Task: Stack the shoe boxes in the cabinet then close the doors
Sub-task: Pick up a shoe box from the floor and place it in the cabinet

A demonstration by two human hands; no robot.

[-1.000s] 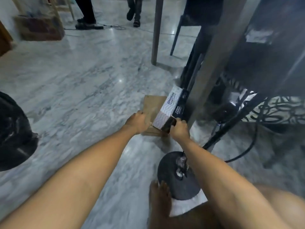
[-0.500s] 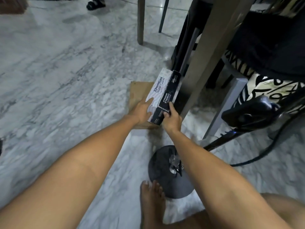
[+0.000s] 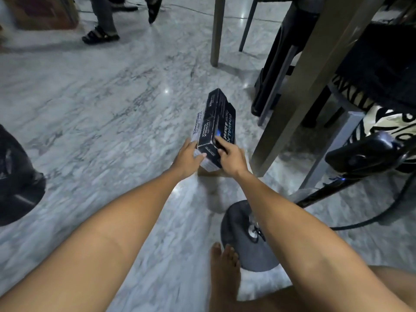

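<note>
**Both hands hold a shoe box above the marble floor**

A dark shoe box (image 3: 216, 124) with white lettering on its lid is held at its near end by both hands, tilted so the far end points up and away from the person. A paler side panel with printed text faces left. The left hand (image 3: 188, 157) presses against the near left corner, thumb lying along the box's lower edge, fingers hidden underneath. The right hand (image 3: 230, 157) clasps the near right corner from above, its fingers (image 3: 221, 141) spread over the lid. Between them the box is gripped firmly and appears lifted off the ground.

Directly under the grip, a sliver of brown cardboard (image 3: 208, 172) shows on the floor (image 3: 101, 113), mostly covered by the box and hands. Just right of the right hand stands a slanted table leg (image 3: 299, 86), with a dark chair (image 3: 276, 70) behind it. Nearer the person than the grip, below the right forearm, sits the round dark base of a stand (image 3: 238, 244), and beside it a bare foot (image 3: 225, 266). Far beyond the box, another table leg (image 3: 217, 30) rises from the floor, and someone's sandalled feet (image 3: 100, 36) stand at the upper left. A dark rounded object (image 3: 15, 179) lies at the left edge, well apart from the hands.
</note>
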